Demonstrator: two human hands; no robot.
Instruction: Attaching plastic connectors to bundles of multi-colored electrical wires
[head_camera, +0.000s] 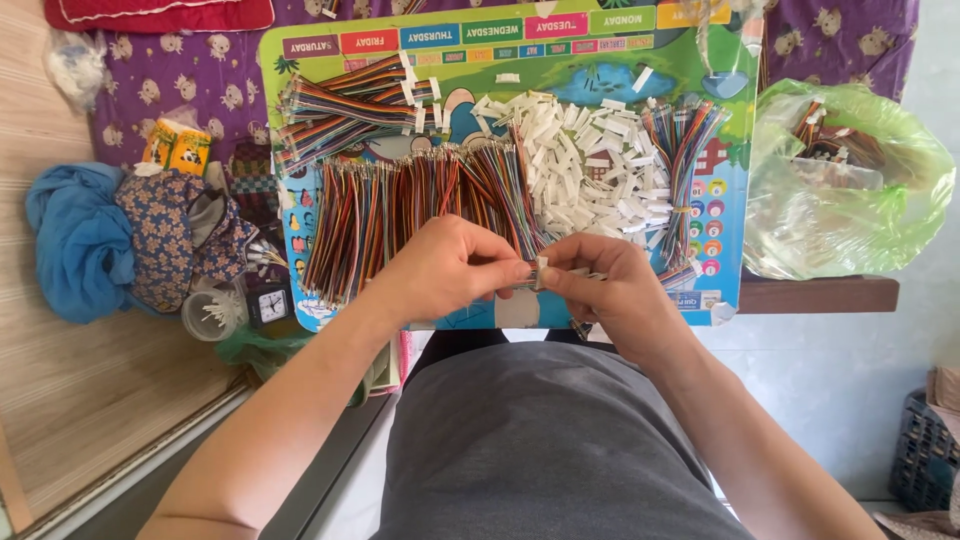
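Colourful board (730, 120), three wire bundles (400, 200); left hand (445, 270), right hand (610, 290), fingers pinching one white connector (541, 272)

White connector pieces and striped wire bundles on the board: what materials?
White connector pieces: likely moulded plastic, matte, uniform small blocks. Striped wire bundles: thin wires in coloured, probably plastic, insulation, slightly glossy. Board: looks like printed plastic or laminated card; cannot tell which.

There is one view only, from a camera on the person's head. It looks steeply down and forward over the lap, quite near. The colourful board (500, 60) fills the 12 o'clock part, the wooden floor (60, 380) lies at 9 o'clock, the green plastic bag (850, 180) at 2 o'clock.
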